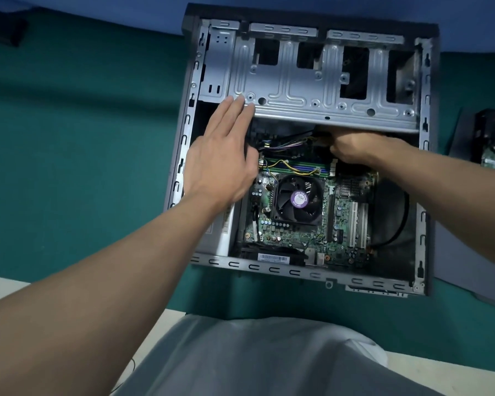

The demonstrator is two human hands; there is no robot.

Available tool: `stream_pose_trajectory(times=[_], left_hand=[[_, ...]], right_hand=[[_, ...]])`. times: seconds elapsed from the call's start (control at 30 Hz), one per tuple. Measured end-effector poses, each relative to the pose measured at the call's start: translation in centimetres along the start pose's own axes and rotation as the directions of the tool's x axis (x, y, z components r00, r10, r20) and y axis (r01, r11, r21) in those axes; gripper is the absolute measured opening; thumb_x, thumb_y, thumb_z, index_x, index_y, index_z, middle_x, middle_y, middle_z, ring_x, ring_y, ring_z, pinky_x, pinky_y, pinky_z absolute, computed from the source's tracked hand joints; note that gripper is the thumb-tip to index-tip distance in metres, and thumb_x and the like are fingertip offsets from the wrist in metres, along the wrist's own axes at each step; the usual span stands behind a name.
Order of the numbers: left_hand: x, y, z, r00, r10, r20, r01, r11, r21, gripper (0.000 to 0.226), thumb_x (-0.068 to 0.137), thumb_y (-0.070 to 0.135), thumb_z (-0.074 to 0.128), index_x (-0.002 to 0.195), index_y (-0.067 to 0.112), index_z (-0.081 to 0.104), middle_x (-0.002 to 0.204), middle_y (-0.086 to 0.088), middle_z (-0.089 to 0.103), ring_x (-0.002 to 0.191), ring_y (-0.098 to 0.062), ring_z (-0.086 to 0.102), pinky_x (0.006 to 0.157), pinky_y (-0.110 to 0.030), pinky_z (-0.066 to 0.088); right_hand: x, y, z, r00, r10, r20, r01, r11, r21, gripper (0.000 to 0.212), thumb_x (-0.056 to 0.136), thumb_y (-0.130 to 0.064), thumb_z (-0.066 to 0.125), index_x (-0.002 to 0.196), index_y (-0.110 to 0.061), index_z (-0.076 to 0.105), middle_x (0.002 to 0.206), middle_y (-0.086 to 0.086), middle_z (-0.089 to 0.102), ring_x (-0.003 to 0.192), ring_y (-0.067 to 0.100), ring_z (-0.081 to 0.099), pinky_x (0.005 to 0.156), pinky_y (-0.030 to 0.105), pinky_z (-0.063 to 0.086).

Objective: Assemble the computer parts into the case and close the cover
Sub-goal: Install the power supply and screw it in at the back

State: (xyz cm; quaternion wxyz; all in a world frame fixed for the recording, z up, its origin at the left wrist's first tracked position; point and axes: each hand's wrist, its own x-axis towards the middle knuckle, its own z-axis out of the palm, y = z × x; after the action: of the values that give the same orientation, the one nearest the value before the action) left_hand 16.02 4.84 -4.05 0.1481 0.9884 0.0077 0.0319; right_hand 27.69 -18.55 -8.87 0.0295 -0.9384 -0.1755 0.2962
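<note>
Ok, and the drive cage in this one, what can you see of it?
The drive cage is bare silver sheet metal, stamped with ribs, screw holes and several dark rectangular cutouts. It spans the far half of the open case, its near edge above the cables. Straight fingers of the left hand rest on its near left corner. The right hand reaches under its near edge, fingers hidden.

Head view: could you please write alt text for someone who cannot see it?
An open computer case lies on a green cloth; the left hand rests straight-fingered on its metal drive cage while the right hand reaches under the cage, beyond the fan.
</note>
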Motion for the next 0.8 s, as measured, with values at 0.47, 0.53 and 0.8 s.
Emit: stream_pose_trajectory(times=[0.47, 0.53, 0.8], left_hand=[[0.0, 0.0, 0.0, 1.0, 0.001, -0.01, -0.001, 1.0, -0.015, 0.061, 0.09, 0.029, 0.042, 0.15, 0.02, 0.032, 0.158, 0.006, 0.027, 0.146, -0.007, 0.015, 0.087, -0.026, 0.049], [-0.1, 0.0, 0.1, 1.0, -0.001, -0.011, 0.001, 1.0, -0.008, 0.061, 0.09, 0.029, 0.042, 0.15, 0.02, 0.032, 0.158, 0.006, 0.026, 0.146, -0.007, 0.015, 0.088, -0.025, 0.048], [-0.2, 0.0, 0.3, 1.0, 0.003, -0.01, -0.003, 1.0, -0.006, 0.061, 0.09, 0.029, 0.042, 0.15, 0.019, 0.032, 0.158, 0.006, 0.027, 0.146, -0.007, 0.016, 0.09, -0.026, 0.047]], right_hand=[[-0.9, -0.8, -0.1, 0.985, -0.125, -0.116, 0.128, 0.992, 0.02, 0.031, 0.087, 0.002, 0.043, 0.116, -0.006, 0.05, 0.096, 0.02, 0.057, 0.078, 0.028, 0.052, 0.067, 0.033, 0.045], [-1.1, -1.1, -0.1, 0.978, -0.137, -0.156, 0.143, 0.989, 0.03, 0.023, 0.086, 0.005, 0.041, 0.106, 0.0, 0.053, 0.091, 0.022, 0.059, 0.073, 0.028, 0.054, 0.06, 0.031, 0.043], [-1.1, -1.9, 0.8, 0.99, -0.089, -0.112, 0.085, 0.996, -0.038, 0.024, 0.091, 0.001, 0.038, 0.103, 0.002, 0.059, 0.078, 0.015, 0.057, 0.058, 0.022, 0.049, 0.05, 0.025, 0.036]])
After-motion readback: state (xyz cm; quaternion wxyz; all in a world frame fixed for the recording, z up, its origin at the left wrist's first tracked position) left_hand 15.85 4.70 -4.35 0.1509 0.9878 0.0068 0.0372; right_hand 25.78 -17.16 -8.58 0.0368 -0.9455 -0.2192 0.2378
